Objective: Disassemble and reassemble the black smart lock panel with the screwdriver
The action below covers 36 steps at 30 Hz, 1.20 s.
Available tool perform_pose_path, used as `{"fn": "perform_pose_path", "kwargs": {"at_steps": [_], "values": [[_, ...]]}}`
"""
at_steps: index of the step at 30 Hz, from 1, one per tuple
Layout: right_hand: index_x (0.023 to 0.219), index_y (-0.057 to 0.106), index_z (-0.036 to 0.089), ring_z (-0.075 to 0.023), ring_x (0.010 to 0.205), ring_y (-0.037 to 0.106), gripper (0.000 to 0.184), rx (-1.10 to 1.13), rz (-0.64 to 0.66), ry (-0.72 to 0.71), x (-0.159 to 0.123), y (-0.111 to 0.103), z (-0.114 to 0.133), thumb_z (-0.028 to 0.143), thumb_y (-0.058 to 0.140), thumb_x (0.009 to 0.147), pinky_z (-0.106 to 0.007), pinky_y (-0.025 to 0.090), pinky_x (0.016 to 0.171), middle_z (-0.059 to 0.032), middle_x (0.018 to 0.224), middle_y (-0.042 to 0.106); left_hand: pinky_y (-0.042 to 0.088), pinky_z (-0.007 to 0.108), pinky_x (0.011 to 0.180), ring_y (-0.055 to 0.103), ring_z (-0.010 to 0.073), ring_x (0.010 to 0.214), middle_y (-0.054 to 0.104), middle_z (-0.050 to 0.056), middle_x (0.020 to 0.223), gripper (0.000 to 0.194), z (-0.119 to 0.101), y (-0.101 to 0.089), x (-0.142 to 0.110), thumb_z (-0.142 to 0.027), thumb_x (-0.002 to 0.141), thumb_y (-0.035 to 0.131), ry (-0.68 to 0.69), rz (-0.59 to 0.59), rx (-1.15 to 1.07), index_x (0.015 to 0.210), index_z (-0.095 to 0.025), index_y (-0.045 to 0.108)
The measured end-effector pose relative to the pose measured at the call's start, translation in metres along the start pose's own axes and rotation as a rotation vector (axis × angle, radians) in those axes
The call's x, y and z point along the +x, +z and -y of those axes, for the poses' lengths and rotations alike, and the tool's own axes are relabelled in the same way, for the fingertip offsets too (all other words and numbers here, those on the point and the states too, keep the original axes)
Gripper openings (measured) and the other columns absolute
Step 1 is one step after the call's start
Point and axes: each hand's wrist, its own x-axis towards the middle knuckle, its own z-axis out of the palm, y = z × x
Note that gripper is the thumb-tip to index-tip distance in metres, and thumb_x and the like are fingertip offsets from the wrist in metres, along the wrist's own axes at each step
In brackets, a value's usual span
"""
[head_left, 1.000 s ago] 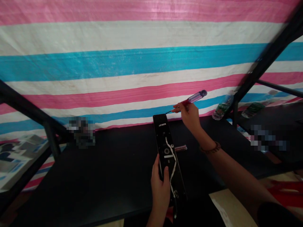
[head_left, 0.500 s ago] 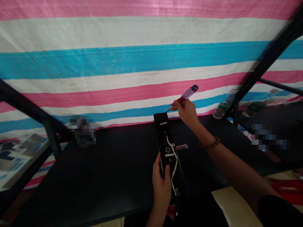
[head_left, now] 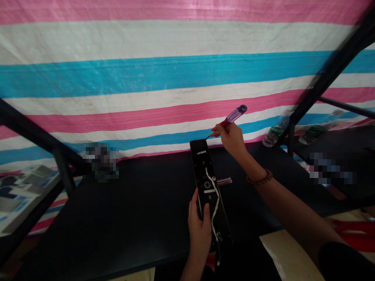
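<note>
A long black panel (head_left: 200, 168), perhaps part of a door lock, lies tilted on the dark table with its far end near the striped sheet. Along its face runs a white cable (head_left: 216, 207), among small round fittings and white labels. My left hand (head_left: 199, 228) grips the panel's near left edge, thumb on top and fingers along the side. In my right hand (head_left: 231, 138) is a screwdriver (head_left: 236, 114) with a clear purplish-red handle, held slanted. Its thin shaft points down to the panel's far right corner; whether the tip touches a screw is too small to tell.
Right of the panel lies another clear-handled tool (head_left: 225, 181), partly hidden. A water bottle (head_left: 275, 132) stands at the table's back right by a black frame post (head_left: 291, 140). Blurred-out items sit at the back left. White packaging (head_left: 26, 191) is at far left.
Almost nothing differs. Both hands, the panel and the screwdriver keep their places, with only a very slight shift of the view.
</note>
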Motion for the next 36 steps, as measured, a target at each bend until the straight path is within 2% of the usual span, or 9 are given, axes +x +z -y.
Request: {"fn": "perform_pose_path", "kwargs": {"at_steps": [7,11,15,18,19,23,29,36], "values": [[0.086,0.067,0.021,-0.0212,0.071,0.076,0.035,-0.017,-0.012,-0.013,-0.004,-0.003,0.007,0.052,0.055,0.097,-0.039,0.063,0.074,-0.0095,0.081,0.079,0.039,0.046,0.119,0.053,0.0277,0.140,0.060,0.012,0.146,0.052,0.003,0.000,-0.001,-0.046,0.097,0.060,-0.007,0.001,-0.004,0.145,-0.025,0.056],[0.083,0.069,0.020,-0.0219,0.069,0.076,0.043,0.097,-0.049,-0.003,-0.013,-0.010,0.014,0.058,0.056,0.096,-0.038,0.063,0.072,-0.0090,0.076,0.078,0.043,0.045,0.115,0.056,0.0275,0.135,0.060,0.012,0.144,0.048,-0.004,-0.004,0.003,-0.045,0.096,0.061,0.020,-0.027,-0.013,0.139,-0.025,0.060],[0.081,0.067,0.020,-0.0202,0.067,0.076,0.039,0.333,-0.098,0.025,-0.032,-0.019,0.027,0.056,0.061,0.095,-0.036,0.063,0.069,-0.0073,0.079,0.079,0.054,0.038,0.098,0.063,0.0259,0.122,0.059,0.013,0.142,0.038,-0.043,-0.014,0.032,-0.043,0.091,0.069,0.128,-0.149,-0.016,0.124,-0.024,0.071],[0.082,0.065,0.022,-0.0178,0.066,0.076,0.031,0.495,-0.125,0.063,-0.050,-0.025,0.042,0.051,0.067,0.093,-0.032,0.062,0.067,-0.0044,0.081,0.079,0.057,0.034,0.089,0.071,0.0207,0.099,0.073,0.012,0.117,0.038,-0.082,-0.019,0.065,-0.041,0.089,0.071,0.128,-0.104,-0.143,0.119,-0.019,0.073],[0.083,0.064,0.022,-0.0171,0.066,0.076,0.029,0.537,-0.131,0.078,-0.055,-0.027,0.047,0.049,0.069,0.092,-0.031,0.061,0.066,-0.0035,0.082,0.079,0.058,0.034,0.087,0.072,0.0197,0.094,0.075,0.011,0.114,0.038,-0.094,-0.020,0.075,-0.040,0.088,0.072,0.121,-0.095,-0.191,0.118,-0.018,0.073],[0.084,0.065,0.022,-0.0159,0.066,0.076,0.027,0.611,-0.146,0.138,-0.072,-0.031,0.060,0.047,0.072,0.091,-0.029,0.060,0.065,-0.0024,0.083,0.078,0.060,0.035,0.087,0.075,0.0206,0.093,0.080,0.009,0.105,0.036,-0.122,-0.017,0.096,-0.034,0.080,0.079,0.158,-0.056,-0.298,0.111,-0.016,0.077],[0.085,0.067,0.021,-0.0156,0.065,0.076,0.026,0.660,-0.156,0.170,-0.085,-0.034,0.066,0.046,0.073,0.090,-0.029,0.061,0.066,-0.0029,0.084,0.079,0.062,0.032,0.075,0.076,0.0191,0.078,0.082,0.008,0.091,0.025,-0.119,-0.015,0.087,-0.032,0.079,0.080,0.152,-0.083,-0.297,0.098,-0.016,0.081],[0.087,0.070,0.020,-0.0144,0.065,0.076,0.024,0.686,-0.122,0.147,-0.094,-0.033,0.064,0.043,0.072,0.093,-0.027,0.062,0.067,-0.0033,0.086,0.080,0.062,0.030,0.075,0.077,0.0187,0.078,0.082,0.007,0.089,0.025,-0.115,-0.019,0.079,-0.031,0.077,0.081,0.136,-0.127,-0.284,0.097,-0.018,0.082]]}}
